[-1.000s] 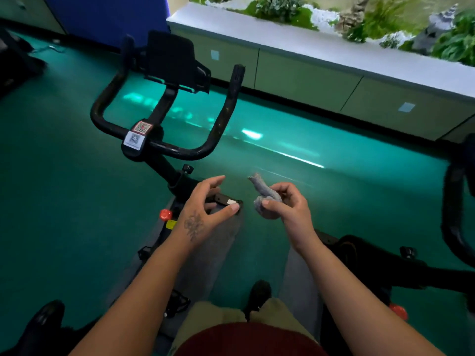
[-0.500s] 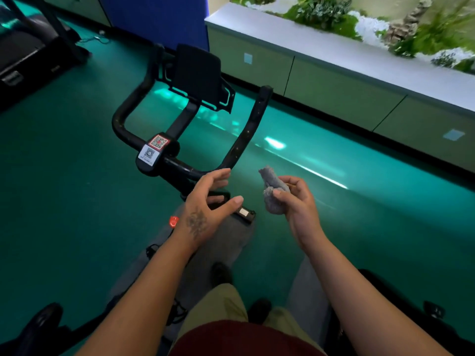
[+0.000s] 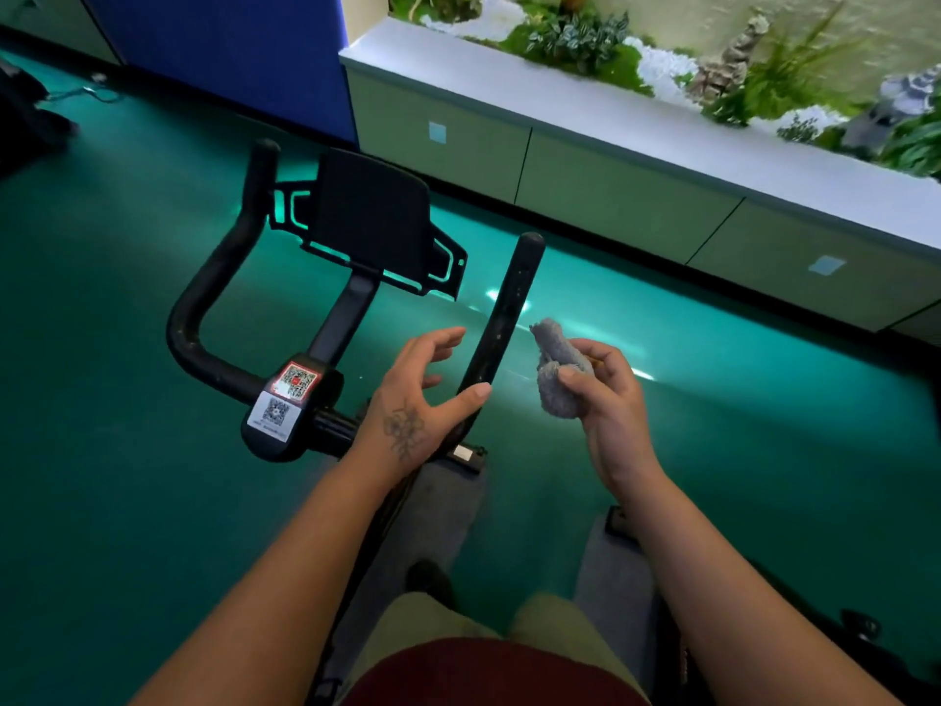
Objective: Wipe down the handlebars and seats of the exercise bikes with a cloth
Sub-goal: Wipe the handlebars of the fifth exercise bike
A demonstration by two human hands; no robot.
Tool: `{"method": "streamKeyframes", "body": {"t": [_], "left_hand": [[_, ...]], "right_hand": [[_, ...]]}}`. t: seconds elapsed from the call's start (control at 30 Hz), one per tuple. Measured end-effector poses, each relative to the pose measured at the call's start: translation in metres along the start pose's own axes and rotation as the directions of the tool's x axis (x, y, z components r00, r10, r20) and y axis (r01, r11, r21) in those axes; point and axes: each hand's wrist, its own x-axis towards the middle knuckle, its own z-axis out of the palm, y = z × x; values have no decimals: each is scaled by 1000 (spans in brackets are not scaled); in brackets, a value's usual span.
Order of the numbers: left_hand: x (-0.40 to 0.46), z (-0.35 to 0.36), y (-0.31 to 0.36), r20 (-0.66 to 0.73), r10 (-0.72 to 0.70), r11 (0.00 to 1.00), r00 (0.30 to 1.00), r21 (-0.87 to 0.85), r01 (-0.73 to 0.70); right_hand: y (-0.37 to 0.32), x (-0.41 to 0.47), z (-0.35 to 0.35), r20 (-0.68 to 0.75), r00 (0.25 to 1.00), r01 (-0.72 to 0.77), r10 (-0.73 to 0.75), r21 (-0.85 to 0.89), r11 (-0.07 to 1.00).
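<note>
A black exercise bike's handlebars (image 3: pixel 203 298) stand in front of me, with two upright horns and a dark tablet holder (image 3: pixel 374 216) between them. A QR sticker (image 3: pixel 295 382) marks the centre clamp. My left hand (image 3: pixel 417 394) hovers over the crossbar beside the right horn (image 3: pixel 509 308), fingers spread and relaxed, holding nothing. My right hand (image 3: pixel 606 405) grips a bunched grey cloth (image 3: pixel 557 366) just right of that horn, a little apart from it. The bike's seat is not in view.
A long low cabinet (image 3: pixel 611 186) with a planter of greenery on top runs along the far side. Teal floor (image 3: pixel 102 450) surrounds the bike. Dark gym equipment (image 3: pixel 25 124) sits at the far left, another machine's parts at bottom right (image 3: pixel 860 629).
I have stepped closer and the view has shifted right; the handlebars now sit larger and nearer. Both hands rose toward the right horn, the cloth still held in my right hand.
</note>
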Motion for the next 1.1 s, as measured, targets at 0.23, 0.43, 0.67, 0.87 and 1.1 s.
{"method": "streamKeyframes", "body": {"t": [0.23,0.43,0.67,0.87,1.1], "left_hand": [[31,10,-11,108,-26,1000,994,16,25],[49,17,-11,124,-49,999,991,-8,50],[56,23,-14,115,-59,998,992,26,56],[58,30,-16,86,-57,997,995,56,52],[60,34,-19,65,-65,997,996,52,62]], "right_hand": [[-14,18,14,-107,990,81,-89,-78,994],[-24,46,35,-132,979,139,-157,-133,981],[-21,63,53,-71,986,141,-150,-118,983],[-7,58,54,-61,987,136,-151,-203,970],[-17,75,61,-148,975,127,-166,-246,961]]}}
